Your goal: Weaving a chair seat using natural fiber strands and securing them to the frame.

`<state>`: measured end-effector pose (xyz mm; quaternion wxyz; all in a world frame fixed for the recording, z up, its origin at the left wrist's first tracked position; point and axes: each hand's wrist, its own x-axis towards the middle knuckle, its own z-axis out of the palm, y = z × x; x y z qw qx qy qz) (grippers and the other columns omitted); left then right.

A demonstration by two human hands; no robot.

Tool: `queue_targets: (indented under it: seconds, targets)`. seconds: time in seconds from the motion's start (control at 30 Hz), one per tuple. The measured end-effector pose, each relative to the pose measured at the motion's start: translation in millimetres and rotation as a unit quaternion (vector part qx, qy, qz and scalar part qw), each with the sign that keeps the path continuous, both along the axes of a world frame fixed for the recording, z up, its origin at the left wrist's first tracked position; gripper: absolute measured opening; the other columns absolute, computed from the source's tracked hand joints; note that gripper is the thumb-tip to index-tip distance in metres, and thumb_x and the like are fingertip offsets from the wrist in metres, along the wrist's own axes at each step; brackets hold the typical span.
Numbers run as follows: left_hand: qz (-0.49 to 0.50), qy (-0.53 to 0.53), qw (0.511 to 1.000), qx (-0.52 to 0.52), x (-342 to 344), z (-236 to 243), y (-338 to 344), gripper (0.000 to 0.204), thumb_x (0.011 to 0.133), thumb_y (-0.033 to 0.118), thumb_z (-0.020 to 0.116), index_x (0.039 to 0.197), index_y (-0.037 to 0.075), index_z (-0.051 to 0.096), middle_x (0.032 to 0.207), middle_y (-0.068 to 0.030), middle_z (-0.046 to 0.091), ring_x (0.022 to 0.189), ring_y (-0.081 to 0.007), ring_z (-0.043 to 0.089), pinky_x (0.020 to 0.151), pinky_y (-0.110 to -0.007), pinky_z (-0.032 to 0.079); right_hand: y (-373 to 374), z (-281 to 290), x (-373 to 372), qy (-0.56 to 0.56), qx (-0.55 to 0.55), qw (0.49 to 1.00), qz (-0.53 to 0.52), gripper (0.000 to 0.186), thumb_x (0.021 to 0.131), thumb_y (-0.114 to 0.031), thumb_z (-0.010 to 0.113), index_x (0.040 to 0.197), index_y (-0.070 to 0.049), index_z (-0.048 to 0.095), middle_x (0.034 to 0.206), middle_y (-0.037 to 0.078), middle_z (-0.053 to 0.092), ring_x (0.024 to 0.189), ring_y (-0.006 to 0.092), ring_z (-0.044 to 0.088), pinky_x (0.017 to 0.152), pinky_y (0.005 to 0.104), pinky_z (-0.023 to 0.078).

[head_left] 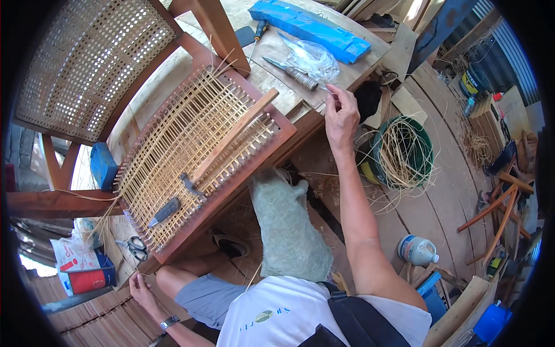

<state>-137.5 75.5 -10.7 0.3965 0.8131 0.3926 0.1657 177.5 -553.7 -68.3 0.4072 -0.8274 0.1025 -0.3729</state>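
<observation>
My right hand (pixel 341 118) pinches a thin strand (pixel 324 88) beside a coiled spool (pixel 300 78) with a pointed end and a clear plastic bag (pixel 309 58). At the lower left my left hand (pixel 143 296) has closed fingertips on something too small to make out, below black-handled scissors (pixel 137 248). Between them, a half-woven cane panel (pixel 165 150) in a reddish wooden frame (pixel 282 130) carries a wooden bar (pixel 234 133), a hammer (pixel 191 188) and a knife (pixel 165 213).
A cane backrest (pixel 87 63) stands upper left, a blue wrapped block (pixel 309 29) at the back. Right are a cane-filled bucket (pixel 404 150), a jug (pixel 416 250) and chair parts (pixel 503 208). A pale sack (pixel 289 225) lies below the bench. A red container (pixel 87 280) is left.
</observation>
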Motion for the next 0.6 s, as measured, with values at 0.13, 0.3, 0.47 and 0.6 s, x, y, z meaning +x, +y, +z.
queue_targets:
  seconds: [0.13,0.3,0.47,0.6]
  targets:
    - [-0.021,0.019,0.999,0.030,7.8,-5.0,0.7,0.018,0.102,0.019,0.061,0.109,0.004,0.066,0.078,0.0036,0.054,0.061,-0.0035,0.043,0.052,-0.019,0.035,-8.7,-12.5,-11.6,0.019,-0.008,1.000,-0.001,0.019,0.094,-0.009,0.065,0.110,-0.002,0.071,0.100,0.013,0.067,0.084,0.0213,0.066,0.075,0.0325,0.053]
    - [-0.031,-0.028,0.999,-0.006,14.1,-8.8,-5.7,0.017,0.101,0.019,0.061,0.108,0.005,0.067,0.078,0.0038,0.054,0.060,-0.0034,0.043,0.052,-0.019,0.035,-11.3,-9.3,-8.0,0.044,-0.026,0.999,-0.002,0.021,0.093,-0.011,0.067,0.112,-0.002,0.070,0.103,0.014,0.067,0.085,0.0227,0.066,0.078,0.0341,0.053]
    - [-0.010,-0.008,1.000,-0.001,6.3,-5.9,-1.9,0.016,0.101,0.018,0.061,0.108,0.005,0.067,0.075,0.0046,0.053,0.059,-0.0029,0.043,0.051,-0.019,0.034,-24.4,13.0,43.5,0.015,-0.144,0.990,0.000,0.023,0.092,-0.015,0.068,0.112,-0.004,0.071,0.106,0.015,0.066,0.094,0.0299,0.062,0.087,0.0392,0.049]
    - [-0.016,0.003,1.000,0.022,0.7,-12.0,-0.4,0.018,0.102,0.020,0.060,0.110,0.005,0.067,0.079,0.0042,0.057,0.060,-0.0024,0.043,0.051,-0.019,0.033,-26.0,24.5,98.6,0.004,-0.167,0.985,0.036,0.021,0.092,-0.018,0.067,0.108,-0.005,0.073,0.106,0.015,0.070,0.096,0.0312,0.064,0.088,0.0404,0.050]
